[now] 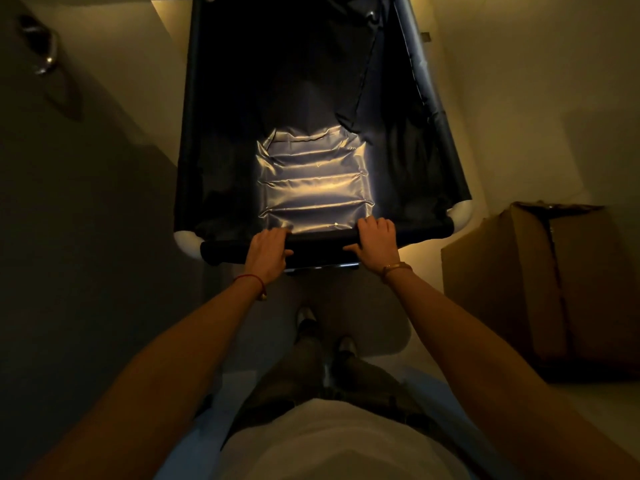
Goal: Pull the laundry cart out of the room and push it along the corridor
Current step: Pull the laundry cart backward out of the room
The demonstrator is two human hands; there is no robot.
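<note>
The laundry cart (221, 140) fills the upper middle of the head view: a deep dark fabric bag on a frame with white corner joints, nothing in it but its shiny wrinkled bottom (311, 188). Its padded near rail (318, 245) runs across in front of me. My left hand (268, 252) is closed over the rail left of centre. My right hand (377, 242) grips the same rail right of centre. Both arms are stretched forward. My feet show on the floor below the rail.
A large cardboard box (547, 289) stands on the floor close to the cart's right near corner. A dark door or wall with a metal handle (43, 46) runs along the left. A pale wall rises on the right. The light is dim.
</note>
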